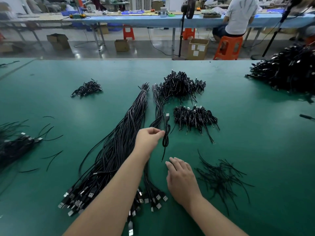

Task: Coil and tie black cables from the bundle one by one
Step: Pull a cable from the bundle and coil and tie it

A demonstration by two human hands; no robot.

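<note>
Head view: left hand (148,137) pinches 1 coiled cable (166,134), likely heading to the finished pile (194,117); right hand (180,176) relaxed, empty, near the ties (219,178).

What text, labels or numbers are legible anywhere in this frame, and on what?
No text can be read.
Cardboard box beside the orange stool: white stickers, print too small and blurred.
Coiled cable pinched in the left hand: no marking visible.
USB plugs on the long cable bundle: no readable marking.
</note>
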